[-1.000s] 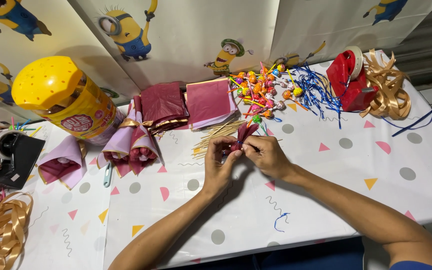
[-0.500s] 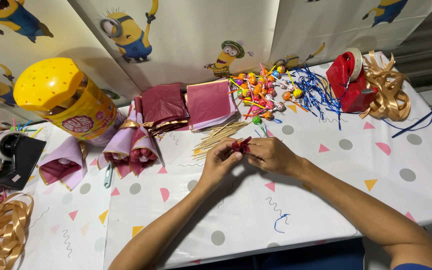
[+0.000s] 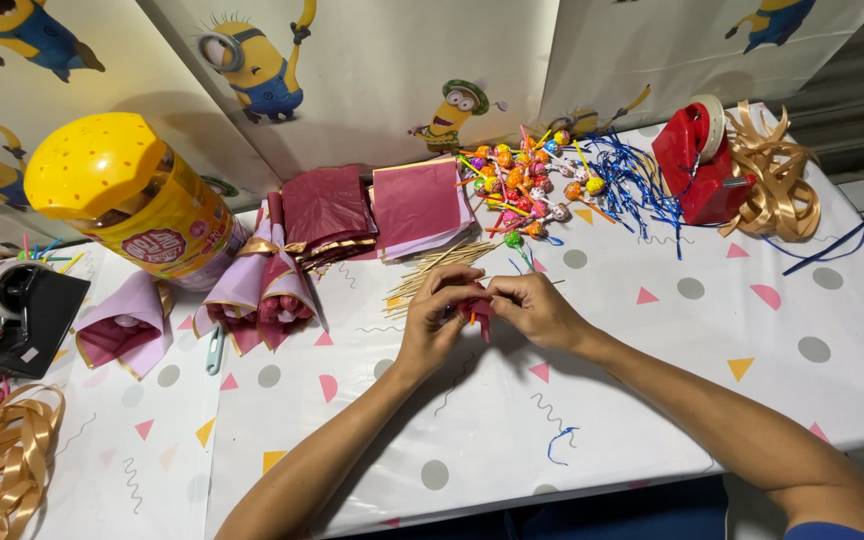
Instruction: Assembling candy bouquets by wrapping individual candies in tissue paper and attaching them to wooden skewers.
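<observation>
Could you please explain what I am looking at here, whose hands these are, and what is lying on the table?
This view comes from a camera worn on a person's head, looking down at their own bare hands. The left hand and right hand together pinch a small dark red folded piece. On the patterned tablecloth lie thin wooden sticks, dark red paper sheets, colourful lollipops, a yellow tub, a red tape dispenser and gold ribbon.
</observation>
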